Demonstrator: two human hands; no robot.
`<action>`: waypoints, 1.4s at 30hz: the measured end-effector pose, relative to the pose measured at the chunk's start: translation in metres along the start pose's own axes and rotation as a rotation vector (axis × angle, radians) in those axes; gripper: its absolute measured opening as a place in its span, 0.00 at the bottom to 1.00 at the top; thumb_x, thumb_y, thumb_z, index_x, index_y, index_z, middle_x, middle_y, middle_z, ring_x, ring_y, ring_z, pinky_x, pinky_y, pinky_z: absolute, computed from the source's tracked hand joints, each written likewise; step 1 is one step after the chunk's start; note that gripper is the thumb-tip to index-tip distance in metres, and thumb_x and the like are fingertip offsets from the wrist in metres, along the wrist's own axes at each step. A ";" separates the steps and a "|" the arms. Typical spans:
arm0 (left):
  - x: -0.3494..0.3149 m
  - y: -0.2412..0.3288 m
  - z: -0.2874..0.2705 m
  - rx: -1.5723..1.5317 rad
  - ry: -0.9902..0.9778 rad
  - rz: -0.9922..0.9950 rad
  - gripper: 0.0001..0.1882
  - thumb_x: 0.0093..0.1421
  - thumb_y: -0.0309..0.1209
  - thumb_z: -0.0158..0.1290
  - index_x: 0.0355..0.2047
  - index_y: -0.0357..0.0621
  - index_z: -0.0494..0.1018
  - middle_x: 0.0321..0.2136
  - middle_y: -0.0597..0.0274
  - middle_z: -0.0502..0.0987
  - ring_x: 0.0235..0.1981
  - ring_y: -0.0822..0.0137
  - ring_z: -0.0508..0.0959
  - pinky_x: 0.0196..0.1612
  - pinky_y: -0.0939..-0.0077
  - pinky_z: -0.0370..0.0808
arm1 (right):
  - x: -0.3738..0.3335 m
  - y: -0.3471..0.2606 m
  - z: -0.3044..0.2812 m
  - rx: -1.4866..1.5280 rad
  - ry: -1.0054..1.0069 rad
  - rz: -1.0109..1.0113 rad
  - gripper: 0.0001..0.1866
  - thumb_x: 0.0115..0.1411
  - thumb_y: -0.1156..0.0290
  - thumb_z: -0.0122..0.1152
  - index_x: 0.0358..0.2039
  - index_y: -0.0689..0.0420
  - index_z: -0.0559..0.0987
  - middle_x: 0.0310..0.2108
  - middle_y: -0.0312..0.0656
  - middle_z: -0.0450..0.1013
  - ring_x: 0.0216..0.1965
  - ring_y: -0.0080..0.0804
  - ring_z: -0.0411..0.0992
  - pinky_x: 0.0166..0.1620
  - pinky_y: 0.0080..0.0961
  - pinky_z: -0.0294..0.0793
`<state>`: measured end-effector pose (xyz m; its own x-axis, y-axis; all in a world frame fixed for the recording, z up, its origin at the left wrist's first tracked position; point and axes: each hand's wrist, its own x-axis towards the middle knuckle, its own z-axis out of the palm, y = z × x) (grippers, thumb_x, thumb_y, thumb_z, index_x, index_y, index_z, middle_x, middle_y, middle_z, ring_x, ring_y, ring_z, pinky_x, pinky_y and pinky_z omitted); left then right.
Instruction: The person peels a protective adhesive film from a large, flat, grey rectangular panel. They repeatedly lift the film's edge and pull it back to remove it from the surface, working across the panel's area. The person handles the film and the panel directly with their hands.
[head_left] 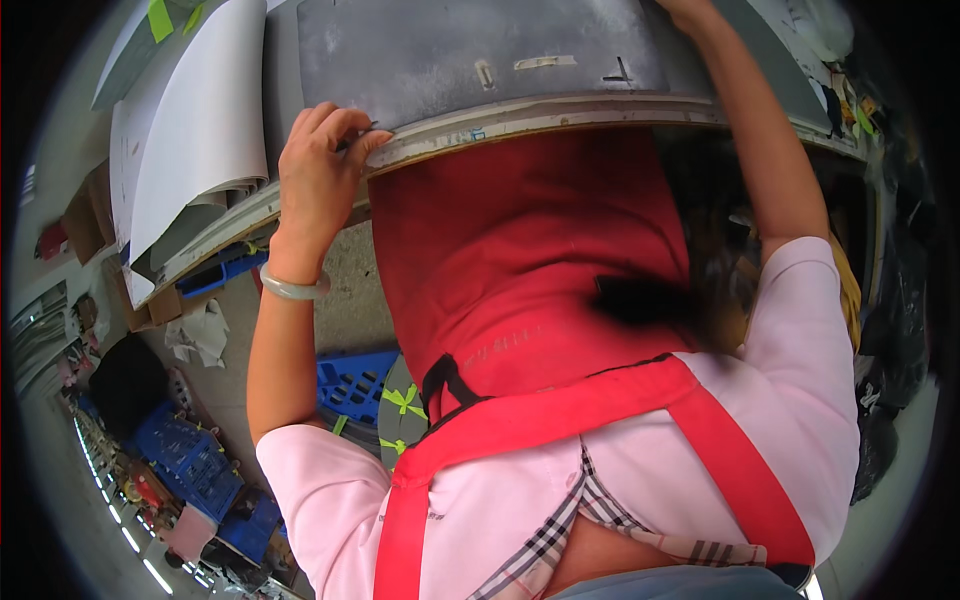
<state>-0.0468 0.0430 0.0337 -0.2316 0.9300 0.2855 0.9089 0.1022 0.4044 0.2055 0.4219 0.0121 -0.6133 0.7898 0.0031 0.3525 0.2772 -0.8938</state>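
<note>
Where the view looks down the front of the body, a red apron (520, 260) over a pale pink short-sleeved shirt (800, 400) is seen filling the middle of the frame. A large dark grey flat sheet (470, 45) is laid on the pale-edged work surface (520, 118), its near edge lying along the surface's rim. The left hand (318, 170) is placed at that near edge, by the sheet's lower left corner; its fingers (345, 125) are curled and pinched against the thumb on a small dark object, too small to be identified, touching the sheet's edge. A pale green bangle (293, 288) is worn on the left wrist. The right arm is stretched up across the sheet, and the right hand (688, 10) is cut off by the top of the frame, resting on the sheet's far right part; whether its fingers are clenched or released cannot be told. Short pale tape strips (545, 62) are stuck on the sheet. Just beside the left hand, curled white and grey sheets (195, 120) are stacked on the surface. Blue plastic crates (355, 380) are seen on the floor below.
</note>
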 end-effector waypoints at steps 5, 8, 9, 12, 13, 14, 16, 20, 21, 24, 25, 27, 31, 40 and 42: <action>-0.001 0.001 0.001 -0.012 0.014 -0.007 0.10 0.53 0.32 0.68 0.30 0.42 0.79 0.26 0.62 0.75 0.33 0.59 0.75 0.37 0.64 0.73 | 0.001 -0.006 0.000 -0.049 0.005 0.031 0.09 0.60 0.67 0.69 0.33 0.60 0.85 0.27 0.32 0.78 0.29 0.20 0.71 0.36 0.21 0.70; 0.002 0.003 0.002 -0.015 -0.004 0.012 0.11 0.53 0.30 0.69 0.32 0.38 0.80 0.28 0.59 0.76 0.31 0.62 0.76 0.37 0.68 0.73 | 0.007 0.001 -0.006 0.042 -0.031 0.016 0.09 0.60 0.67 0.69 0.33 0.60 0.85 0.28 0.32 0.78 0.29 0.20 0.72 0.36 0.21 0.70; 0.003 0.003 0.002 -0.018 -0.005 0.010 0.11 0.53 0.30 0.69 0.32 0.38 0.80 0.28 0.59 0.76 0.30 0.62 0.76 0.37 0.68 0.73 | 0.006 0.003 -0.007 0.025 -0.021 0.017 0.09 0.60 0.66 0.69 0.33 0.59 0.85 0.28 0.32 0.78 0.29 0.20 0.72 0.36 0.21 0.70; 0.002 0.001 0.003 -0.021 -0.003 0.005 0.11 0.53 0.30 0.69 0.32 0.38 0.80 0.28 0.59 0.76 0.30 0.62 0.76 0.36 0.68 0.73 | 0.001 -0.004 -0.003 -0.014 -0.005 0.014 0.09 0.60 0.66 0.69 0.33 0.59 0.85 0.28 0.32 0.78 0.30 0.20 0.72 0.37 0.21 0.70; 0.002 0.001 0.002 -0.017 -0.002 0.013 0.11 0.53 0.30 0.69 0.32 0.38 0.80 0.28 0.59 0.76 0.30 0.62 0.76 0.36 0.68 0.73 | 0.000 -0.004 -0.002 -0.016 0.000 0.012 0.09 0.60 0.66 0.69 0.33 0.59 0.85 0.28 0.32 0.78 0.30 0.20 0.72 0.37 0.21 0.70; 0.002 0.000 0.002 -0.013 0.000 0.021 0.11 0.53 0.30 0.69 0.32 0.38 0.80 0.28 0.59 0.76 0.30 0.62 0.76 0.36 0.68 0.73 | -0.001 -0.004 -0.002 -0.018 0.004 0.010 0.09 0.60 0.66 0.69 0.32 0.59 0.85 0.28 0.32 0.78 0.30 0.20 0.72 0.37 0.21 0.70; 0.002 0.000 0.001 0.000 0.002 0.044 0.11 0.53 0.29 0.69 0.32 0.38 0.80 0.28 0.59 0.76 0.31 0.62 0.76 0.36 0.68 0.73 | -0.002 -0.004 -0.002 -0.043 0.004 0.012 0.09 0.60 0.66 0.69 0.33 0.59 0.85 0.28 0.32 0.78 0.30 0.20 0.71 0.37 0.22 0.70; 0.002 -0.001 0.000 0.000 0.002 0.062 0.10 0.53 0.29 0.68 0.32 0.38 0.80 0.28 0.60 0.76 0.31 0.61 0.75 0.36 0.68 0.72 | -0.004 -0.007 -0.001 -0.050 0.000 -0.004 0.09 0.60 0.66 0.69 0.33 0.59 0.85 0.28 0.31 0.78 0.30 0.20 0.71 0.37 0.22 0.70; 0.002 -0.001 0.000 0.003 0.005 0.066 0.11 0.52 0.30 0.68 0.31 0.39 0.79 0.27 0.60 0.76 0.31 0.60 0.75 0.36 0.66 0.72 | -0.005 -0.008 -0.001 -0.052 -0.003 0.000 0.09 0.60 0.66 0.69 0.33 0.59 0.85 0.28 0.31 0.78 0.30 0.20 0.71 0.37 0.22 0.70; 0.002 -0.001 0.000 0.014 0.008 0.073 0.11 0.52 0.32 0.68 0.30 0.42 0.79 0.26 0.61 0.75 0.31 0.59 0.74 0.36 0.64 0.72 | -0.007 -0.010 0.001 -0.059 0.001 0.017 0.10 0.60 0.66 0.70 0.33 0.60 0.85 0.28 0.31 0.78 0.30 0.21 0.71 0.37 0.22 0.70; 0.003 0.000 0.001 0.016 0.007 0.072 0.11 0.52 0.32 0.68 0.30 0.42 0.79 0.26 0.61 0.75 0.31 0.58 0.74 0.36 0.64 0.72 | -0.007 -0.011 0.001 -0.066 0.010 0.028 0.10 0.59 0.66 0.70 0.33 0.60 0.85 0.28 0.31 0.78 0.30 0.20 0.71 0.37 0.22 0.70; 0.003 0.002 0.000 0.023 0.000 0.058 0.10 0.53 0.31 0.68 0.31 0.41 0.79 0.26 0.61 0.75 0.32 0.58 0.74 0.36 0.63 0.72 | -0.005 -0.011 0.004 -0.065 0.012 0.022 0.09 0.59 0.66 0.70 0.32 0.60 0.85 0.27 0.31 0.78 0.30 0.20 0.70 0.36 0.22 0.70; 0.003 0.004 0.001 0.013 0.000 0.066 0.10 0.54 0.30 0.67 0.31 0.39 0.79 0.28 0.59 0.76 0.32 0.57 0.75 0.37 0.64 0.72 | 0.009 0.011 0.003 -0.020 0.010 -0.027 0.09 0.58 0.67 0.71 0.31 0.59 0.85 0.27 0.31 0.78 0.29 0.20 0.71 0.35 0.22 0.71; 0.003 0.005 0.001 0.026 -0.024 0.051 0.08 0.56 0.27 0.66 0.33 0.37 0.79 0.31 0.58 0.77 0.34 0.58 0.77 0.38 0.66 0.74 | 0.009 0.013 0.008 -0.071 0.064 -0.072 0.11 0.57 0.66 0.72 0.32 0.61 0.85 0.27 0.35 0.80 0.29 0.23 0.74 0.36 0.24 0.74; 0.003 0.006 0.000 0.034 -0.026 0.053 0.08 0.56 0.27 0.66 0.33 0.37 0.79 0.31 0.58 0.77 0.34 0.58 0.77 0.38 0.66 0.74 | 0.009 0.011 0.008 -0.066 0.067 -0.077 0.11 0.57 0.66 0.71 0.31 0.61 0.85 0.27 0.36 0.80 0.29 0.23 0.74 0.36 0.25 0.74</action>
<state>-0.0423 0.0459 0.0371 -0.1738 0.9432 0.2832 0.9312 0.0638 0.3590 0.1982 0.4271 -0.0017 -0.5923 0.7991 0.1026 0.3531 0.3719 -0.8585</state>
